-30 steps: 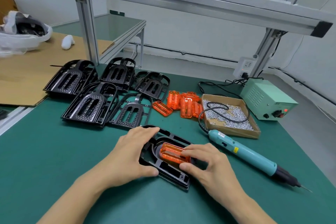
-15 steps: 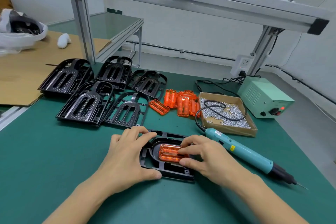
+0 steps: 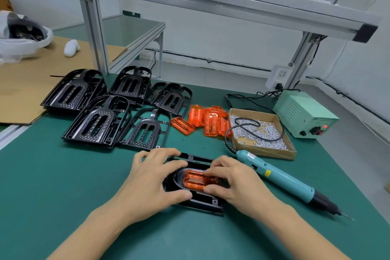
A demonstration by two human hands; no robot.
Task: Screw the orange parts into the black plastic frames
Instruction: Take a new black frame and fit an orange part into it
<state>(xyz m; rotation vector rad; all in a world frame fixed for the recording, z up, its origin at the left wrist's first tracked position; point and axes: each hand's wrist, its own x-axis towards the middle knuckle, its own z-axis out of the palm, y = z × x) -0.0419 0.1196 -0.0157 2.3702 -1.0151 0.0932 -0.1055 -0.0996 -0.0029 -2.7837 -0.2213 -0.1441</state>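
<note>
Seating comes first: the translucent orange ribbed plastic insert [image 3: 197,180] lies in the oval recess of the flat black plastic frame [image 3: 198,201], which rests on the green bench mat [image 3: 52,186] just left of the teal electric screwdriver [image 3: 280,177]. The left hand [image 3: 150,183] grips the frame's left end, thumb along the near edge and fingers curled over the far edge. The right hand [image 3: 236,181] pinches the insert, fingertips on its far side and thumb at its near right corner. To do this step well, I would press the insert down evenly until it sits flush all round (a tilted piece would likely leave its screw holes off the bosses), keeping the frame pinned so it cannot slide.

The insert's long axis runs left to right, parallel to the frame's length and roughly in line with the screwdriver's body; its ribbed face points up. Loose screws wait in the shallow cardboard tray [image 3: 261,150] just beyond the screwdriver.
</note>
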